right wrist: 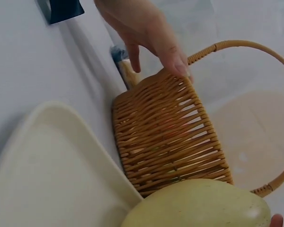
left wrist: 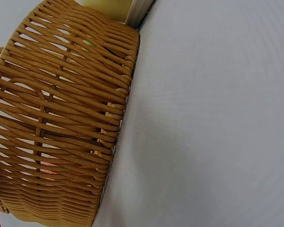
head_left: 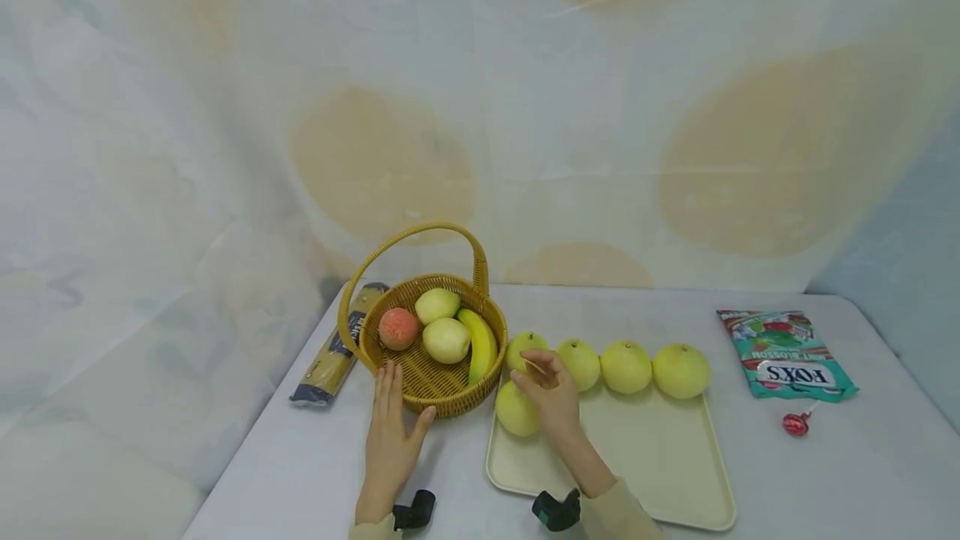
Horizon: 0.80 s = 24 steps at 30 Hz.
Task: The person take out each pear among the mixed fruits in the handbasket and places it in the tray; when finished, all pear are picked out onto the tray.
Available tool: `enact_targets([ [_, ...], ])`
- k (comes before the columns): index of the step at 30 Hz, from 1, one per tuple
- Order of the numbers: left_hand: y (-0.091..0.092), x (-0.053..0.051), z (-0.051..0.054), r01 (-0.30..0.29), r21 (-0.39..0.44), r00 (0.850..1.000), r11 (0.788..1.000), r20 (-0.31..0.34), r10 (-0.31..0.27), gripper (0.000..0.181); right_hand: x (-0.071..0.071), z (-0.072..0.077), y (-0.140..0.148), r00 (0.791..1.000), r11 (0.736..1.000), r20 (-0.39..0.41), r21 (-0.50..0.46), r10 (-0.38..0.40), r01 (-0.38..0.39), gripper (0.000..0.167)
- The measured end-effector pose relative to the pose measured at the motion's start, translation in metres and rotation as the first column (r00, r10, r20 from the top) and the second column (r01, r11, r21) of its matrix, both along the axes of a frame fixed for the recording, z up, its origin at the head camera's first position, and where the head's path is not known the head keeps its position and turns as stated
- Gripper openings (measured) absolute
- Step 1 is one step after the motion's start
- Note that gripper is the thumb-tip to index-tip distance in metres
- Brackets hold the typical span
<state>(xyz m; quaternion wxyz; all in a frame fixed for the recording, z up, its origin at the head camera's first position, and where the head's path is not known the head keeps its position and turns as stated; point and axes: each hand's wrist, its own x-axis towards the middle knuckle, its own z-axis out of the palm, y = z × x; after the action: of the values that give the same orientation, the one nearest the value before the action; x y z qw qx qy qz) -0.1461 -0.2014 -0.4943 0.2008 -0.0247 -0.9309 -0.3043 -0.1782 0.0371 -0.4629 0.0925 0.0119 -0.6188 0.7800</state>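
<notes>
My left hand [head_left: 390, 442] rests its straight fingers on the near-left rim of a brown wicker basket [head_left: 442, 408]; its thumb points toward the wall. Inside the basket lie a red peach-like fruit [head_left: 398, 329], two pale green fruits [head_left: 447, 341] and a yellow-green banana [head_left: 481, 345]. Loosely bent, the fingers of my right hand [head_left: 557, 402] hover around two yellow-green pears, the front one [head_left: 517, 409] and the back-left one [head_left: 527, 347]. A gap shows between thumb and forefinger, with no firm grip visible. In the right wrist view, one pear [right wrist: 199, 208] is close by.
A cream tray [head_left: 652, 473] bears the pears, several in a row along its back edge [head_left: 626, 367]. Left of the basket lies a yellow packet with a dark label [head_left: 337, 357]. A green FOX'S candy bag [head_left: 787, 357] and a red lollipop [head_left: 796, 423] lie at the right.
</notes>
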Motion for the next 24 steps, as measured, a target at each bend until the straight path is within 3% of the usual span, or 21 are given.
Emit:
enact_targets([
  [10,0.0,-0.001,-0.002,-0.001,0.001,1.0,1.0,-0.011,0.001,0.084,-0.015,0.024,-0.005,0.989,0.989,-0.002,0.002,0.147,-0.147,0.039],
  [16,0.0,-0.001,-0.004,-0.003,0.01,1.0,1.0,-0.021,0.003,0.084,-0.027,0.034,-0.006,0.956,0.956,0.019,-0.017,0.294,-0.294,0.042],
  [24,0.0,-0.001,-0.003,0.0,0.015,1.0,1.0,0.001,0.0,0.085,-0.044,0.046,-0.011,0.922,0.924,0.057,-0.018,0.382,-0.382,0.047],
])
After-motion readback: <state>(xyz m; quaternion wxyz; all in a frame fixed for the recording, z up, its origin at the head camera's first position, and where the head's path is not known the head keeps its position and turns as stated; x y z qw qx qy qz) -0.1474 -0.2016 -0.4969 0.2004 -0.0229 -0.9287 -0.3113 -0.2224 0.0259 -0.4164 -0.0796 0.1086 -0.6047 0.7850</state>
